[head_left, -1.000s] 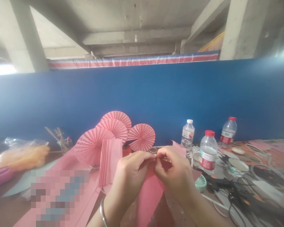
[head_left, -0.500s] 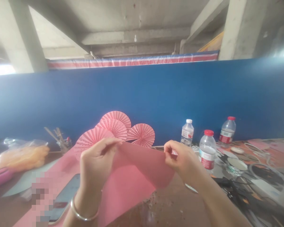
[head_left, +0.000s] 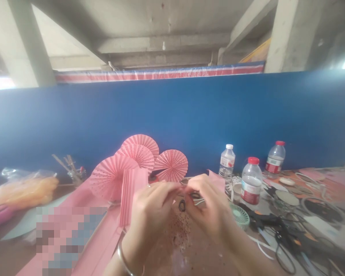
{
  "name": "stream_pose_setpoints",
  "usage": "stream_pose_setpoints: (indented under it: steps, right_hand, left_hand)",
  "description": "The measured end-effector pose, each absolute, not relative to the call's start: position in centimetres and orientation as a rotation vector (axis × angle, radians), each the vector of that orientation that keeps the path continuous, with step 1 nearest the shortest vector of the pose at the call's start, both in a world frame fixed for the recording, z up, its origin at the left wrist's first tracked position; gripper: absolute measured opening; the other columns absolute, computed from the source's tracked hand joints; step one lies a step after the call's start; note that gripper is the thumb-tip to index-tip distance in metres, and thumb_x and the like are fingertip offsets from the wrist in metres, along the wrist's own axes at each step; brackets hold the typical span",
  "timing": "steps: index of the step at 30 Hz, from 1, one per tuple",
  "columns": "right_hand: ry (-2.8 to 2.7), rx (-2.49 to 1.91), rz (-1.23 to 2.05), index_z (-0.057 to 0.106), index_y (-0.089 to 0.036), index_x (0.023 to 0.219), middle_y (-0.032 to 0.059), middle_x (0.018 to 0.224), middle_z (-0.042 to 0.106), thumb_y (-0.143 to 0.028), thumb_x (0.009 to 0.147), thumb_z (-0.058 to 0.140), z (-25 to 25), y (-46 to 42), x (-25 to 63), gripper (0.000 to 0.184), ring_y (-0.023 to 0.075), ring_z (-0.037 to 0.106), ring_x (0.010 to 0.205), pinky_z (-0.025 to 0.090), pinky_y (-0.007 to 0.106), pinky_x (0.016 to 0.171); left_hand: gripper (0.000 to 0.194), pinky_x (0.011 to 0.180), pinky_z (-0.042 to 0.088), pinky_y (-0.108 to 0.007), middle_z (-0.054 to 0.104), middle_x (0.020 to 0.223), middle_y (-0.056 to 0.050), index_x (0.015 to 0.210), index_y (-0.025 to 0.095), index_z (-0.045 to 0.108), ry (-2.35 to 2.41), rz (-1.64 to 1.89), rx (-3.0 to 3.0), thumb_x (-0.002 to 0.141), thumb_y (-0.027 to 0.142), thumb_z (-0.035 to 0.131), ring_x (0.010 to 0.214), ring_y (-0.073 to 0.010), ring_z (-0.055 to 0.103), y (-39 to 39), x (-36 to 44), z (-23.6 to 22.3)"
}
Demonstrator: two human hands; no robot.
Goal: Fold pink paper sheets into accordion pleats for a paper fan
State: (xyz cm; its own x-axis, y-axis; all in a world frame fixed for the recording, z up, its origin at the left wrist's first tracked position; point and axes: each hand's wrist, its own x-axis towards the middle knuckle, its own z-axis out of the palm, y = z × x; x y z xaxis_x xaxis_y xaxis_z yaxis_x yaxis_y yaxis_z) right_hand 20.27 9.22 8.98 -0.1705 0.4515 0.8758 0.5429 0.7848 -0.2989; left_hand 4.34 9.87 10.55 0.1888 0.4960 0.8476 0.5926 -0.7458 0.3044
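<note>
Left hand, right hand: fingers pinched close, tips meeting, hold unclear; bottle, red-white label, unreadable

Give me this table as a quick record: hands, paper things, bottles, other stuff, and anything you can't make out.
left hand: fingertips close to the other hand's, bracelet on wrist
right hand: fingers bent, meeting the left's
between fingertips: too blurred to tell
paper: four round pink fans at the back; pleated stack beside the left hand
bottles: three; one white cap, two red caps
right side: green fan, tangled cables
</note>
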Motion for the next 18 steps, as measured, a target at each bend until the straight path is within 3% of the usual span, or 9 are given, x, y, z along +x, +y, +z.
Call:
stream_pose_setpoints:
  steps: [18]
  right_hand:
    - [-1.786,-0.823,0.196,0.043,-0.021,0.079,-0.0004,0.078,0.05,-0.003,0.068,0.043,8.05,9.59,19.87,0.021,0.0123,0.048,0.072,0.042,0.023,0.063]
  left_hand:
    - [0.016,0.054,0.046,-0.019,0.066,0.07,0.004,0.081,0.022,0.064,-0.755,-1.51,-2.481,0.075,0.009,0.057,0.06,-0.0085,0.059,10.04,4.51,10.32]
